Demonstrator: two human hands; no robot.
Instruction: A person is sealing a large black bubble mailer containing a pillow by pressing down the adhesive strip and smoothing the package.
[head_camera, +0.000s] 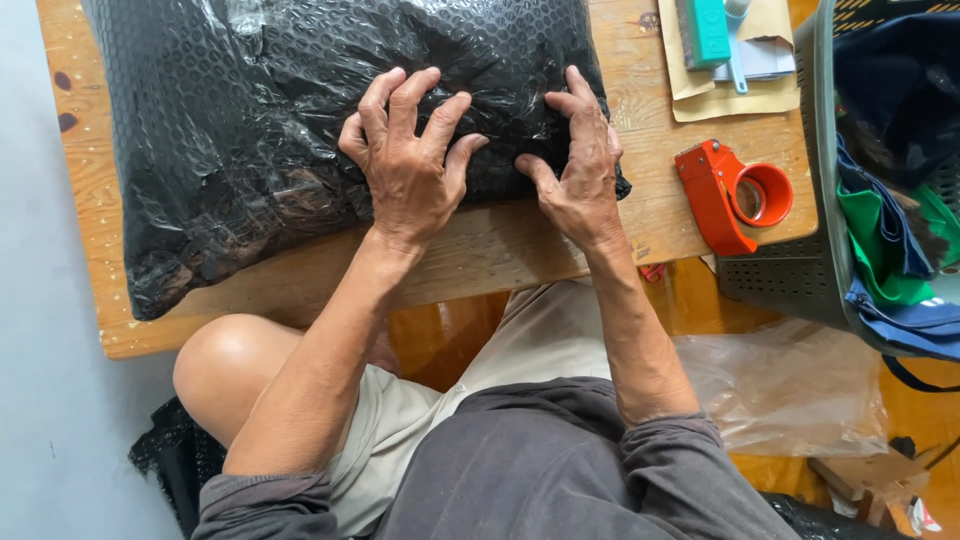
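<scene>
A low wooden table (560, 240) carries the biggest thing in view, a black bubble-wrap parcel (250, 130), bulky and pillow-shaped. Its long axis runs roughly across the table from left to right, tilted a little so the left end sags toward the near edge while the right end sits higher. The wrap is glossy, dimpled with small bubbles and heavily creased, with the folds gathered toward its near right corner. That corner lies directly under both hands, and the rest of the parcel stretches away to the left and up from them.

A grey plastic basket (800, 270) stands at the table's right side, holding blue and green cloth (880, 240).

The left hand (410, 165) presses down on the wrap with fingers spread and curled like claws. The right hand (580, 170) sits just beside it, fingers bent into the gathered plastic; the two hands are close but not touching.

An orange tape dispenser (730, 195) lies on the wood right of the right hand, apart from the parcel.
</scene>
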